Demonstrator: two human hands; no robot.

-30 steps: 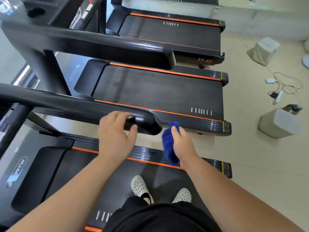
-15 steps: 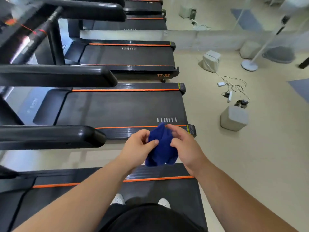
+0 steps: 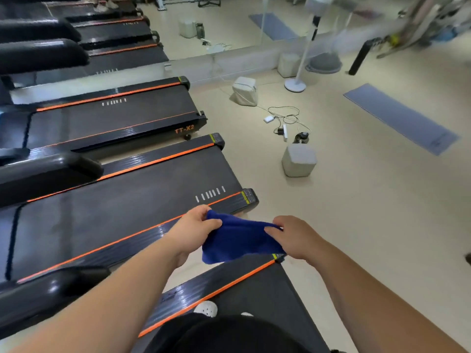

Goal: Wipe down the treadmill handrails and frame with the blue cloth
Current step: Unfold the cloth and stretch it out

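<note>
Grey cube pouf [image 3: 298,160] just beside tangled floor cables [image 3: 285,118], blue-grey mat [image 3: 400,118] well apart, white stand base [image 3: 295,85] beyond.

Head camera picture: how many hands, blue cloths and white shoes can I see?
Hands: 2, the left hand and the right hand, each pinching the cloth
Blue cloth: 1
White shoes: 2, the second only just showing
Total: 5

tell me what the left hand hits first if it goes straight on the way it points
The blue cloth it pinches; beyond that, the left hand likely passes over the neighbouring treadmill's rear corner, depth unclear.
</note>
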